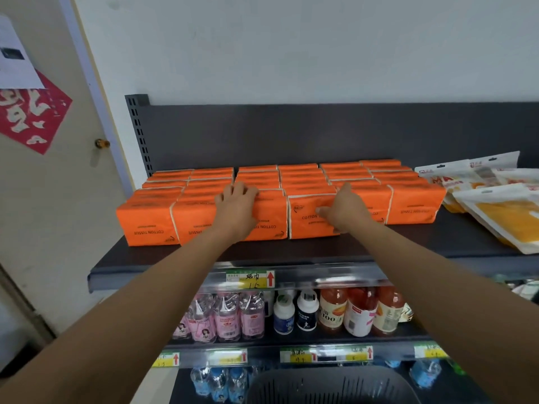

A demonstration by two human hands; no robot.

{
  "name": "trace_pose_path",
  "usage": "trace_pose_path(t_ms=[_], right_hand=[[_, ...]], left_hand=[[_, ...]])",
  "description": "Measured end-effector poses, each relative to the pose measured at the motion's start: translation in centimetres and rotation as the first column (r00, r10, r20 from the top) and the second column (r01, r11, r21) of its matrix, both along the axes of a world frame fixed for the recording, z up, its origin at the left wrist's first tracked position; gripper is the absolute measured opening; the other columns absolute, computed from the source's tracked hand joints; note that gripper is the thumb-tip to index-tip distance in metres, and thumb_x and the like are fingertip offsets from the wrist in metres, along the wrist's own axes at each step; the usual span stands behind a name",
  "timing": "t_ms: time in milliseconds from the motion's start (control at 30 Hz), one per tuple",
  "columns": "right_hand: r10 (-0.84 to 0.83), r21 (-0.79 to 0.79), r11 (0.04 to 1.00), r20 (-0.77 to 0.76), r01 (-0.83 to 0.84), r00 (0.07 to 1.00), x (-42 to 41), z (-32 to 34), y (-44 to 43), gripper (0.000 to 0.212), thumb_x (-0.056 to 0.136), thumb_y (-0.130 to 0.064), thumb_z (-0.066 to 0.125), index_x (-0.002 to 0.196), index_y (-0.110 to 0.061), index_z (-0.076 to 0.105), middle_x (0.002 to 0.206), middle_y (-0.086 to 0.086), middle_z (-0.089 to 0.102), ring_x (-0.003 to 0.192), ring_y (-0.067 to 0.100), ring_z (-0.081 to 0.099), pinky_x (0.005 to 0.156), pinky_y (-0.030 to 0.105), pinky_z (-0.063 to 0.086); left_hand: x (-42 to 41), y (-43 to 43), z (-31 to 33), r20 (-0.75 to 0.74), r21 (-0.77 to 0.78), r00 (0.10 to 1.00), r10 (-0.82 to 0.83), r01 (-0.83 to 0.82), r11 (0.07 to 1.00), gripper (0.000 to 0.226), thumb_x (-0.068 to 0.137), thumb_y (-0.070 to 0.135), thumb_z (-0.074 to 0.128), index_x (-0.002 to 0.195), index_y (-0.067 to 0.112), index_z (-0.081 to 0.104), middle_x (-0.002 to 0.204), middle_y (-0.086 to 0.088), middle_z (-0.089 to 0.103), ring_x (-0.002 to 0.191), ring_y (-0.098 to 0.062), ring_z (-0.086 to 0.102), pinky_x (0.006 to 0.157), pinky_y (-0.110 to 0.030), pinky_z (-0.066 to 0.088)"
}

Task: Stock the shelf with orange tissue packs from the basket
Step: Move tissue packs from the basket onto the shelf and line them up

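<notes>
Several rows of orange tissue packs (pixel 329 177) cover the dark top shelf (pixel 437 237), running back to its rear panel. My left hand (pixel 236 205) lies on a front-row pack (pixel 271 220) with its fingers curled over the pack's top edge. My right hand (pixel 345 209) holds the neighbouring front pack (pixel 304 228), fingers over the top and thumb on the front face. At the bottom edge of the view is the dark slotted basket (pixel 332 386); no pack shows in its visible part.
Yellow snack pouches (pixel 495 217) lie on the same shelf to the right of the packs. The shelf below holds pink bottles (pixel 224 316), white jars and orange drink bottles (pixel 358 313). A door with a red paper sign (pixel 29 118) stands to the left.
</notes>
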State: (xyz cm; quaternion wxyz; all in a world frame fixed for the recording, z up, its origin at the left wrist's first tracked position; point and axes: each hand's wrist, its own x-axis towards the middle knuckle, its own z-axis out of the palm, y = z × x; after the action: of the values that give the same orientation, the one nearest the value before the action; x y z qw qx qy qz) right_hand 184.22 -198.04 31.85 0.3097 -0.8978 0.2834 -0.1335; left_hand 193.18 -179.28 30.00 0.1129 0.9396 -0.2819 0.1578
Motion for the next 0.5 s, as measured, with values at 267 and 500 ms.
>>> trace_pose_path(t_ms=[267, 500], right_hand=[[-0.088, 0.032, 0.996, 0.044, 0.087, 0.995, 0.2, -1.6, 0.5, 0.069, 0.088, -0.038, 0.063, 0.133, 0.003, 0.031, 0.123, 0.02, 0.058, 0.112, 0.035, 0.057, 0.082, 0.038, 0.047], [-0.091, 0.072, 0.994, 0.132, 0.082, 0.987, -1.8, -2.2, 0.6, 0.054, 0.091, -0.024, 0.061, 0.129, 0.002, 0.033, 0.113, 0.021, 0.059, 0.108, 0.038, 0.057, 0.079, 0.038, 0.044]], left_hand=[[0.7, 0.0, -0.9, 0.103, 0.055, 0.995, -0.001, -0.005, 0.998, 0.064, 0.081, 0.027, 0.067, 0.136, 0.021, 0.037, 0.139, -0.007, 0.037, 0.128, -0.029, 0.031, 0.104, -0.042, 0.029], [-0.8, -0.2, -0.8, 0.11, -0.027, 0.994, -0.001, 0.004, 1.0, 0.062, 0.08, 0.025, 0.068, 0.135, 0.016, 0.04, 0.138, -0.01, 0.037, 0.127, -0.031, 0.033, 0.105, -0.042, 0.027]])
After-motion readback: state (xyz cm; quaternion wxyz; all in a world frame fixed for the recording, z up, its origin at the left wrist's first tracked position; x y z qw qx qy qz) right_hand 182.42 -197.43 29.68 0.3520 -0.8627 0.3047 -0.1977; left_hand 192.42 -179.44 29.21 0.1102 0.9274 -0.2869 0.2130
